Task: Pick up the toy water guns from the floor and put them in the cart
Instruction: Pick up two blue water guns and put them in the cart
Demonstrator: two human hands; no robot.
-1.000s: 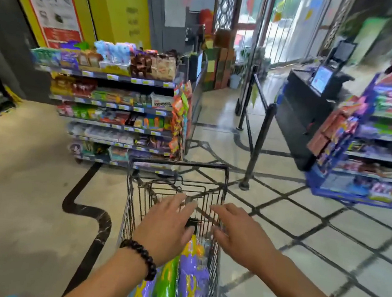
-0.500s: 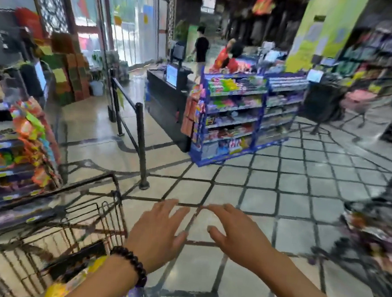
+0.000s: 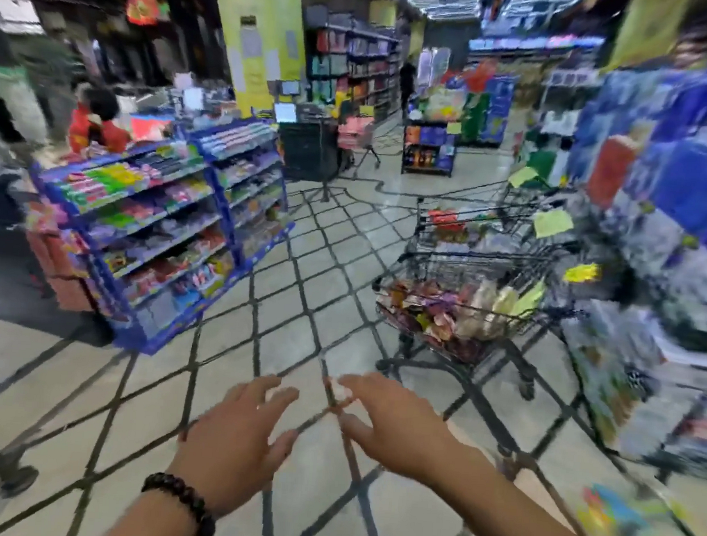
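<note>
The frame is heavily blurred by motion. My left hand [image 3: 238, 441], with a dark bead bracelet at the wrist, is held out over the tiled floor with fingers spread and holds nothing. Beside it my right hand [image 3: 389, 425] is also stretched forward, fingers straight and empty. A colourful packaged toy [image 3: 621, 511], blue, red and yellow, lies on the floor at the lower right; blur keeps me from telling whether it is a water gun. The cart with the water guns is out of view.
A black wire cart [image 3: 470, 286] full of snack packs stands ahead right. A blue snack shelf [image 3: 167, 226] stands at left, blurred shelving [image 3: 669, 210] at right. A barrier post base [image 3: 17, 480] sits at lower left. People stand at the far left counter.
The view has swung far to the right. The cart holding the water guns has left the frame at left, and a second loaded cart and a toy on the floor came into view. Both hands stay open.
</note>
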